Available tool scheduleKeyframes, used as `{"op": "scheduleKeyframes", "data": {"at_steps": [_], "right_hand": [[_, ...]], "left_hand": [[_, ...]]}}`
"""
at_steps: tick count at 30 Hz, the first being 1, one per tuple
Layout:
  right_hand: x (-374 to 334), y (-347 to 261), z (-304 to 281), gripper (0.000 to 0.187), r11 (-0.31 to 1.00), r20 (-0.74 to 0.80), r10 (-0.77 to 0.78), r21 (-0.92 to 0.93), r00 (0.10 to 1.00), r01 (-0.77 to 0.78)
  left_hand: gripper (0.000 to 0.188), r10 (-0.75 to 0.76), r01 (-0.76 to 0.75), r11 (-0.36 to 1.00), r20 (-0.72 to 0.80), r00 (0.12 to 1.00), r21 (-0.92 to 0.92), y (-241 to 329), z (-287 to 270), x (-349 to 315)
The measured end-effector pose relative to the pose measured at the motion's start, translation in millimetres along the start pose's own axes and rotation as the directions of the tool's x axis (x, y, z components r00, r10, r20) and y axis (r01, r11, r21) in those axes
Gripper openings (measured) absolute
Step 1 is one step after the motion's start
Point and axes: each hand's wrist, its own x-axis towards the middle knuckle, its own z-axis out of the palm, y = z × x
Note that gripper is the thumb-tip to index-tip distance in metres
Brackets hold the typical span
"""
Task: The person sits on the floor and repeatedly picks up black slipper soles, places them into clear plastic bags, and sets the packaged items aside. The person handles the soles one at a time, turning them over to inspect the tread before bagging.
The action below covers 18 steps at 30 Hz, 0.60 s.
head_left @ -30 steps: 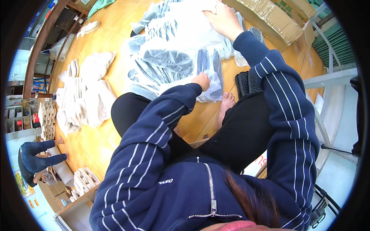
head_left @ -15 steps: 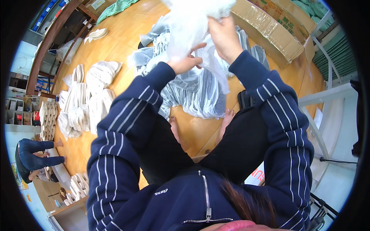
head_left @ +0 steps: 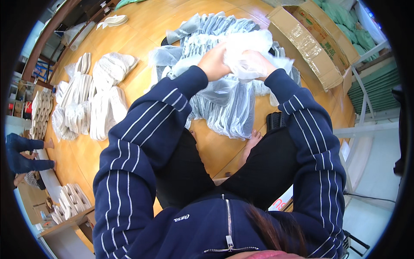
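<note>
Both my hands hold a crumpled, translucent white plastic bag (head_left: pixel 248 45) over a pile on the floor. My left hand (head_left: pixel 214 62) is closed on the bag's left side, its fingertips partly hidden by the plastic. My right hand (head_left: pixel 261 64) grips the near right part, fingers wrapped in the film. Whether anything lies inside the bag I cannot tell. Beneath it spreads the pile of dark, sole-shaped pieces in thin plastic bags (head_left: pixel 228 112), stacked in rows in front of my bare feet.
White soles in plastic (head_left: pixel 110 105) lie in bundles to the left. A long open cardboard box (head_left: pixel 306 47) stands at the far right. Dark footwear (head_left: pixel 274 121) sits by my right knee. Another person (head_left: pixel 26 153) bends over at the far left, near stacked soles (head_left: pixel 71 203).
My hands have come down and nearer, bringing the bag over the pile. My left fingers, spread before, now close on the bag. The view has shifted slightly.
</note>
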Motion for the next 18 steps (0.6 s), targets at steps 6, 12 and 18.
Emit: {"op": "scheduleKeyframes", "data": {"at_steps": [6,12,18], "right_hand": [[6,1,44,0.033,0.827,0.204,0.411,-0.495,0.888,-0.269],[-9,-17,39,0.032,0.817,0.256,0.392,-0.539,0.884,-0.206],[-34,-63,4,0.031,0.901,0.307,0.204,-0.429,0.930,-0.056]], "left_hand": [[0.074,0.344,-0.353,0.918,0.078,0.936,0.184,54,32,-12],[0.080,0.242,-0.257,0.966,0.388,0.889,-0.016,138,46,-30],[0.075,0.246,-0.254,0.966,0.137,0.960,0.043,94,28,-7]]}}
